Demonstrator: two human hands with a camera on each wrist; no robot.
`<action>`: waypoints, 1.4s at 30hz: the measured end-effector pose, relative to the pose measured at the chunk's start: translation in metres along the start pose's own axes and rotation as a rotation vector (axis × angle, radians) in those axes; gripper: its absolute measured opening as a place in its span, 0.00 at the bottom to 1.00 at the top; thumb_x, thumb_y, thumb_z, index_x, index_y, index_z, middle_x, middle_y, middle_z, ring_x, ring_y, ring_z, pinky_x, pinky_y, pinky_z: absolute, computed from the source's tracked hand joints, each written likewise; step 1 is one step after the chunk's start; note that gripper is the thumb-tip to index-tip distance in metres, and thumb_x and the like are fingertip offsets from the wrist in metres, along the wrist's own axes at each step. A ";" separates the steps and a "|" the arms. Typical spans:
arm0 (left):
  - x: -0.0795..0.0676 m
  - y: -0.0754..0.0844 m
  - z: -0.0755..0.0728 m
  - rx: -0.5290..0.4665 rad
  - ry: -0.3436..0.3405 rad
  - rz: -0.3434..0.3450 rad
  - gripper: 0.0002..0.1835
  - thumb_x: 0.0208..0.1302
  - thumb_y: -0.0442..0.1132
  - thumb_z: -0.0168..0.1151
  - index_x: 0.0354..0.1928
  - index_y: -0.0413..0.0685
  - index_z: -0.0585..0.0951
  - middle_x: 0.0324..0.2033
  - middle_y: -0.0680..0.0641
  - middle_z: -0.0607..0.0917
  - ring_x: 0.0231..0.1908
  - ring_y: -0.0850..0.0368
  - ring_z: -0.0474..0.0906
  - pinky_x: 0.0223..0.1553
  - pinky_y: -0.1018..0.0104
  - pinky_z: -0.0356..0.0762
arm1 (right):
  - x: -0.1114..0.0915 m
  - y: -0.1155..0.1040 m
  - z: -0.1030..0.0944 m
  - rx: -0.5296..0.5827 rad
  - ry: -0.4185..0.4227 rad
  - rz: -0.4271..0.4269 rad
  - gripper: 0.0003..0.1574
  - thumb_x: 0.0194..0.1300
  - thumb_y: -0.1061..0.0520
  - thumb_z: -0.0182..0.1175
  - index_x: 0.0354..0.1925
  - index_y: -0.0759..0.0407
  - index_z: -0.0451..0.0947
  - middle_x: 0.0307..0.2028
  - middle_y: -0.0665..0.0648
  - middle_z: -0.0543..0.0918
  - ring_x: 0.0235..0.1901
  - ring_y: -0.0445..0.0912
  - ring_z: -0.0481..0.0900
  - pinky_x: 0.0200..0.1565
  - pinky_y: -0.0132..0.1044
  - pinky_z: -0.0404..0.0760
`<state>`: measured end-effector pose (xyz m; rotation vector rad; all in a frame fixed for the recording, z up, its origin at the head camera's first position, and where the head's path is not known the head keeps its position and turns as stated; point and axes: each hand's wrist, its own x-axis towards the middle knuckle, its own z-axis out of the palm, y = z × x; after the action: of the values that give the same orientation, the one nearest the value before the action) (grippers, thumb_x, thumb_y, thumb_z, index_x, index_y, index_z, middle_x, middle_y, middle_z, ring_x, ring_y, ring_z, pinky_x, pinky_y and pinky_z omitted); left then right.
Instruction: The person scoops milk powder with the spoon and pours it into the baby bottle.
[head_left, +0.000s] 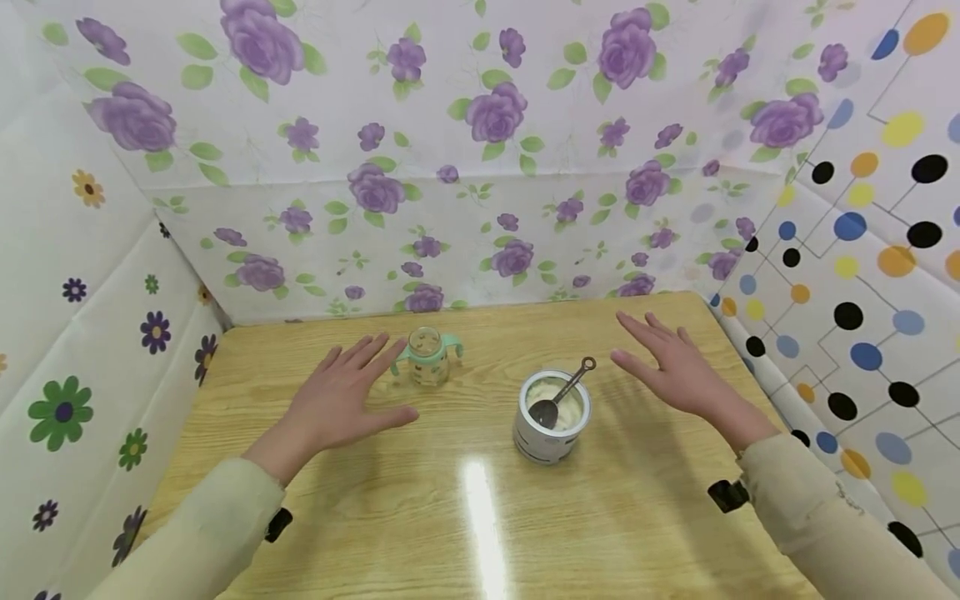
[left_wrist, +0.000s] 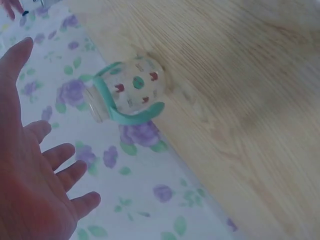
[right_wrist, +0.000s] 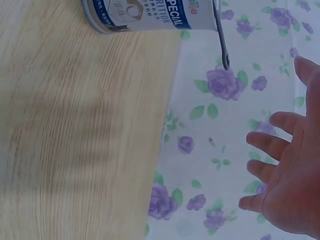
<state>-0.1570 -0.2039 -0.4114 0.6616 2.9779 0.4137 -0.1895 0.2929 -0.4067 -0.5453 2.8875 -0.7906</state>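
Observation:
My left hand [head_left: 341, 396] hovers over the left of the table, fingers spread, holding nothing. Just beyond its fingertips stands a clear baby bottle [head_left: 429, 372] with mint-green handles and no lid on its mouth; the left wrist view shows small printed shapes on the bottle [left_wrist: 137, 82]. Right of the middle stands an uncovered tin [head_left: 543, 442] of pale powder. A dark spoon [head_left: 546, 412] leans in it, its handle over the rim. To the right of the tin, my right hand [head_left: 671, 367] hangs in the air with straight fingers, apart from the tin and spoon.
The wooden table [head_left: 420, 508] carries a bright light streak near the front. A floral sheet [head_left: 450, 167] rises behind its back edge. Patterned sheets also stand at the left [head_left: 90, 358] and right [head_left: 855, 275] sides.

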 end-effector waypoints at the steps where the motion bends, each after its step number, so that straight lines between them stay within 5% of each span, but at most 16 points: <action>1: 0.003 0.003 -0.001 -0.002 -0.007 0.020 0.58 0.65 0.81 0.58 0.87 0.61 0.52 0.84 0.42 0.56 0.82 0.37 0.51 0.80 0.31 0.44 | 0.001 -0.002 0.000 0.015 -0.008 -0.001 0.46 0.84 0.36 0.52 0.87 0.50 0.49 0.83 0.65 0.56 0.83 0.68 0.42 0.78 0.75 0.35; 9: 0.024 0.035 0.001 -0.041 -0.049 0.171 0.60 0.62 0.78 0.65 0.87 0.59 0.54 0.84 0.43 0.58 0.81 0.42 0.56 0.80 0.35 0.52 | 0.008 -0.010 0.006 0.130 -0.044 -0.012 0.46 0.84 0.37 0.53 0.87 0.48 0.49 0.82 0.63 0.61 0.82 0.68 0.48 0.74 0.76 0.55; 17: 0.040 0.051 0.031 -0.142 -0.090 0.221 0.62 0.57 0.79 0.68 0.87 0.69 0.51 0.84 0.54 0.58 0.79 0.41 0.63 0.74 0.35 0.66 | 0.010 -0.013 0.016 0.207 -0.066 -0.012 0.45 0.84 0.38 0.53 0.87 0.47 0.50 0.79 0.64 0.67 0.78 0.68 0.60 0.68 0.75 0.68; 24: 0.051 0.061 0.054 -0.297 -0.093 0.160 0.65 0.53 0.78 0.72 0.87 0.75 0.48 0.84 0.54 0.59 0.80 0.40 0.58 0.72 0.27 0.64 | 0.010 -0.011 0.024 0.257 -0.074 0.007 0.45 0.83 0.37 0.55 0.87 0.44 0.52 0.78 0.61 0.69 0.78 0.67 0.61 0.69 0.76 0.66; 34: 0.066 0.074 0.092 -0.536 -0.082 0.139 0.68 0.48 0.70 0.82 0.86 0.77 0.49 0.83 0.60 0.59 0.80 0.50 0.60 0.77 0.40 0.62 | 0.009 -0.004 0.038 0.380 -0.083 0.026 0.44 0.84 0.39 0.55 0.86 0.48 0.53 0.77 0.63 0.71 0.79 0.64 0.59 0.77 0.73 0.50; 38: 0.071 0.079 0.109 -0.645 -0.089 0.126 0.68 0.49 0.65 0.85 0.85 0.79 0.49 0.82 0.63 0.59 0.79 0.54 0.61 0.77 0.41 0.63 | 0.009 -0.002 0.044 0.421 -0.086 0.025 0.43 0.85 0.41 0.53 0.86 0.53 0.53 0.76 0.65 0.72 0.79 0.65 0.60 0.77 0.73 0.53; 42: 0.075 0.084 0.123 -0.761 -0.088 0.127 0.66 0.51 0.57 0.87 0.86 0.74 0.52 0.82 0.55 0.63 0.79 0.52 0.63 0.78 0.46 0.63 | 0.008 0.002 0.050 0.502 -0.106 0.062 0.43 0.86 0.41 0.52 0.86 0.54 0.53 0.77 0.66 0.70 0.78 0.66 0.62 0.76 0.70 0.60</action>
<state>-0.1759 -0.0687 -0.5069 0.7297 2.3957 1.3729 -0.1884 0.2678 -0.4512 -0.4181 2.4566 -1.3656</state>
